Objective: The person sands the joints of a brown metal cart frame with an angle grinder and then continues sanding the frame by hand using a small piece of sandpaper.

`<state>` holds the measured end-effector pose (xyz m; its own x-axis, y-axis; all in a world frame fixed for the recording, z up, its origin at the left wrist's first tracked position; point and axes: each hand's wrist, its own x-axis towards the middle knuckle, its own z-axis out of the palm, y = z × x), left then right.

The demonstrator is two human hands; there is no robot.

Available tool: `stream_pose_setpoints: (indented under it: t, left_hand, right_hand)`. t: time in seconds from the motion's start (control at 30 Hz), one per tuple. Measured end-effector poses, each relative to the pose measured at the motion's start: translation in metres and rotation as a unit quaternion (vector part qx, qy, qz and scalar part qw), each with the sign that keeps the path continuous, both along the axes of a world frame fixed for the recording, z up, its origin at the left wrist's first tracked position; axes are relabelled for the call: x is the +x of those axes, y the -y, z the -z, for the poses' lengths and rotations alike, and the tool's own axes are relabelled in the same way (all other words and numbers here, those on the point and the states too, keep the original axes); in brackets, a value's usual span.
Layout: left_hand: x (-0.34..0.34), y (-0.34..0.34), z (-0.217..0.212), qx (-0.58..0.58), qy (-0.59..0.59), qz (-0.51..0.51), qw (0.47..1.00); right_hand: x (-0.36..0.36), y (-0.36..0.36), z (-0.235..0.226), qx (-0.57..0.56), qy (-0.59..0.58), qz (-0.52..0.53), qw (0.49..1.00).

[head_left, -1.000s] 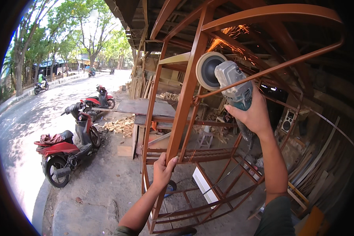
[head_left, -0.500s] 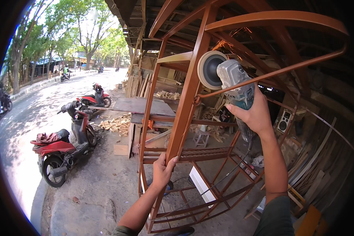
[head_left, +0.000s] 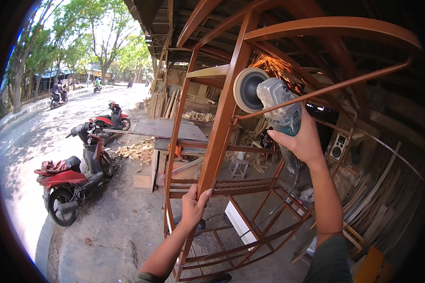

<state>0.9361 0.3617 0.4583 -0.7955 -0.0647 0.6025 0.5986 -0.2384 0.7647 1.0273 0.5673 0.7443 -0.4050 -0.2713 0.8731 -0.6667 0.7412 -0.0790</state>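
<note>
We clamp left hand [head_left: 193, 205] round brown post [head_left: 214, 151], right hand [head_left: 307, 141] round grinder [head_left: 275, 94], and should probably press the disc [head_left: 247, 90] lightly, evenly, sparks [head_left: 273, 63] facing away.

Brown metal-tube frame [head_left: 218, 141]: gap nr L edge
Nr top edge: thin brown metal rod [head_left: 335, 87], grey-teal grinder [head_left: 277, 94], orange sparks [head_left: 273, 62] block way.
</note>
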Motion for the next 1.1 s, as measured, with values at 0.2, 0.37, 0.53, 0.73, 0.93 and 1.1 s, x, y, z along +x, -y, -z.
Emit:
stream_pose_setpoints:
  t: [0.2, 0.37, 0.53, 0.73, 0.93, 1.1]
  left_hand:
    - [0.001, 0.002, 0.0, 0.001, 0.001, -0.004, 1.0]
    - [0.001, 0.001, 0.002, -0.002, 0.006, 0.0, 1.0]
    - [0.0, 0.0, 0.002, -0.008, 0.009, -0.009, 1.0]
    - [0.001, 0.0, 0.0, -0.008, 0.001, -0.014, 1.0]
    - [-0.001, 0.002, 0.002, -0.013, -0.002, -0.018, 1.0]
    - [0.005, 0.001, -0.002, -0.009, 0.006, -0.01, 1.0]
  right_hand:
    - [0.003, 0.0, -0.003, 0.005, 0.005, 0.008, 1.0]
    - [0.001, 0.0, -0.003, -0.009, 0.011, 0.003, 1.0]
    - [0.0, -0.003, 0.002, 0.011, 0.005, 0.007, 1.0]
    - [0.004, 0.003, -0.01, 0.003, 0.034, -0.002, 0.999]
    - [-0.002, -0.001, -0.003, 0.003, -0.026, -0.001, 1.0]
    - [0.003, -0.009, -0.008, -0.03, -0.061, 0.024, 0.997]
